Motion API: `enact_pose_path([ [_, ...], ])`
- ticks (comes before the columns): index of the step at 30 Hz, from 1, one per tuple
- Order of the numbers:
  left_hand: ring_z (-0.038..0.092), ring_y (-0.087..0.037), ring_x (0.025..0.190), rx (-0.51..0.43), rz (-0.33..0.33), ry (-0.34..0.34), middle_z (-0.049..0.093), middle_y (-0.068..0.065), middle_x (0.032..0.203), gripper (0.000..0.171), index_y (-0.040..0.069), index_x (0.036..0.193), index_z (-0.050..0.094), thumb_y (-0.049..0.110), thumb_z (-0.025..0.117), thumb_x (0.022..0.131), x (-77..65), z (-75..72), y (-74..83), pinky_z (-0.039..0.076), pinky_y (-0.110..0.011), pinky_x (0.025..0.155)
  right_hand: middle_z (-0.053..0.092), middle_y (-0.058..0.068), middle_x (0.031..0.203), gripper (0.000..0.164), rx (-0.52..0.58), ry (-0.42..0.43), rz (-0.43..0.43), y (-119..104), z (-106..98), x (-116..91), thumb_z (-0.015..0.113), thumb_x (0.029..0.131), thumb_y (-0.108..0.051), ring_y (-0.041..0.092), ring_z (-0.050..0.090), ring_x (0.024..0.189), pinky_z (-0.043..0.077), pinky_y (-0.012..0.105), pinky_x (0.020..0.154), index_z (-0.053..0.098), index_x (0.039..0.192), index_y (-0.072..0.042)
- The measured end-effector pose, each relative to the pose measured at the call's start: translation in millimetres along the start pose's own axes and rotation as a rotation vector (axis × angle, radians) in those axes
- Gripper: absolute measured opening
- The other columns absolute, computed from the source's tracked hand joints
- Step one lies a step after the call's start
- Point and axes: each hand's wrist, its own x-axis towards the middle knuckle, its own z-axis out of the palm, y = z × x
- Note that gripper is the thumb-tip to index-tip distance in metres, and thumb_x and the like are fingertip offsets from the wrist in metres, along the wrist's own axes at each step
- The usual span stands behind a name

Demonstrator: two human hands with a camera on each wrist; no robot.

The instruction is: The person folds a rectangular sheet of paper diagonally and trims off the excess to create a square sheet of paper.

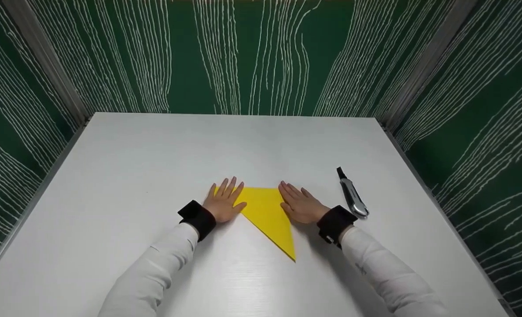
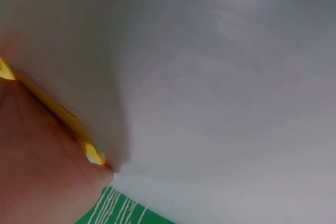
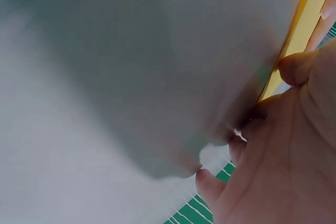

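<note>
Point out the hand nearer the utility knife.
The right hand, its wristband beside the utility knife; the left hand is farther, across the yellow paper.

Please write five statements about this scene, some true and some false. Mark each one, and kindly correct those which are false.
1. The yellow paper lies on the white table. True.
2. The left hand rests with its fingers spread. True.
3. The cutter lies to the right of the right hand. True.
4. The cutter touches the paper. False: they lie apart, with the right hand between them.
5. The paper's long pointed corner faces the table's far edge. False: it points toward the person.
</note>
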Motion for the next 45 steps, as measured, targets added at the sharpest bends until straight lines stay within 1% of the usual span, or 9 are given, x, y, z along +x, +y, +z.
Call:
enact_pose_path([
  [8, 0.006, -0.032, 0.164, 0.004, -0.031, 0.002, 0.007, -0.012, 0.175, 0.066, 0.012, 0.166, 0.015, 0.044, 0.035, 0.111, 0.6, 0.0, 2.2, 0.004, -0.055, 0.133, 0.006, 0.018, 0.174, 0.063, 0.01, 0.01, -0.01, -3, -3, -3, 0.03, 0.113, -0.031, 0.036, 0.01, 0.163, 0.012, 0.062, 0.13, 0.009, 0.164, 0.001],
  [11, 0.007, -0.031, 0.164, -0.002, -0.067, 0.006, 0.007, -0.012, 0.175, 0.07, 0.009, 0.166, 0.013, 0.045, 0.036, 0.11, -0.3, -0.2, 4.2, 0.004, -0.053, 0.133, 0.006, 0.017, 0.174, 0.064, -0.001, 0.008, 0.0, -4, -3, -3, 0.029, 0.113, -0.032, 0.034, 0.009, 0.163, 0.012, 0.06, 0.131, 0.008, 0.164, 0.0],
  [13, 0.008, -0.031, 0.164, 0.017, -0.092, 0.025, 0.008, -0.013, 0.175, 0.077, 0.007, 0.166, 0.012, 0.052, 0.036, 0.108, 2.1, 4.5, 2.4, 0.004, -0.053, 0.133, 0.006, 0.016, 0.175, 0.064, -0.01, 0.01, 0.01, -4, -2, -3, 0.029, 0.113, -0.033, 0.033, 0.009, 0.163, 0.012, 0.059, 0.131, 0.008, 0.164, -0.001],
  [20, 0.009, -0.029, 0.164, 0.046, -0.219, 0.072, 0.008, -0.016, 0.174, 0.092, 0.001, 0.164, 0.011, 0.063, 0.04, 0.103, -2.4, 3.1, 5.2, 0.003, -0.052, 0.133, 0.01, 0.018, 0.174, 0.064, -0.024, 0.044, 0.029, -6, 2, -6, 0.032, 0.113, -0.032, 0.034, 0.012, 0.163, 0.015, 0.059, 0.131, 0.012, 0.164, 0.001],
  [23, 0.009, -0.03, 0.164, 0.083, -0.242, 0.103, 0.008, -0.018, 0.174, 0.098, -0.001, 0.163, 0.012, 0.068, 0.04, 0.1, -0.7, 6.9, 1.8, 0.003, -0.053, 0.133, 0.013, 0.02, 0.173, 0.063, -0.039, 0.069, 0.019, -8, 5, -10, 0.033, 0.113, -0.032, 0.035, 0.015, 0.162, 0.017, 0.059, 0.13, 0.015, 0.163, 0.003],
  [30, 0.011, -0.032, 0.163, 0.121, -0.268, 0.131, 0.01, -0.02, 0.173, 0.097, -0.005, 0.162, 0.017, 0.067, 0.042, 0.1, -2.8, -1.4, 2.1, 0.004, -0.054, 0.133, 0.019, 0.024, 0.171, 0.063, -0.068, 0.127, 0.01, -19, 16, -20, 0.037, 0.112, -0.03, 0.038, 0.021, 0.16, 0.021, 0.058, 0.13, 0.02, 0.16, 0.008],
  [35, 0.01, -0.032, 0.164, 0.107, -0.278, 0.149, 0.008, -0.02, 0.174, 0.1, -0.003, 0.162, 0.014, 0.069, 0.041, 0.099, 9.3, 4.4, -5.8, 0.002, -0.056, 0.132, 0.027, 0.026, 0.168, 0.064, -0.132, 0.17, 0.007, -33, 20, -29, 0.041, 0.111, -0.031, 0.039, 0.028, 0.157, 0.025, 0.056, 0.128, 0.027, 0.157, 0.011],
  [41, 0.004, -0.031, 0.164, 0.053, -0.25, 0.099, 0.0, -0.018, 0.174, 0.105, -0.001, 0.163, 0.004, 0.072, 0.04, 0.097, 22.4, 6.8, -13.6, -0.001, -0.056, 0.132, 0.032, 0.026, 0.166, 0.064, -0.203, 0.194, -0.029, -40, 19, -34, 0.046, 0.109, -0.032, 0.04, 0.032, 0.155, 0.03, 0.057, 0.126, 0.033, 0.155, 0.011],
  [45, 0.006, -0.03, 0.164, 0.057, -0.202, 0.079, 0.001, -0.018, 0.174, 0.104, -0.001, 0.164, 0.005, 0.07, 0.041, 0.097, 25.3, 2.3, -14.5, 0.0, -0.054, 0.133, 0.024, 0.019, 0.171, 0.068, -0.2, 0.149, -0.072, -41, 12, -27, 0.047, 0.108, -0.035, 0.035, 0.027, 0.159, 0.028, 0.054, 0.128, 0.026, 0.161, 0.002],
])
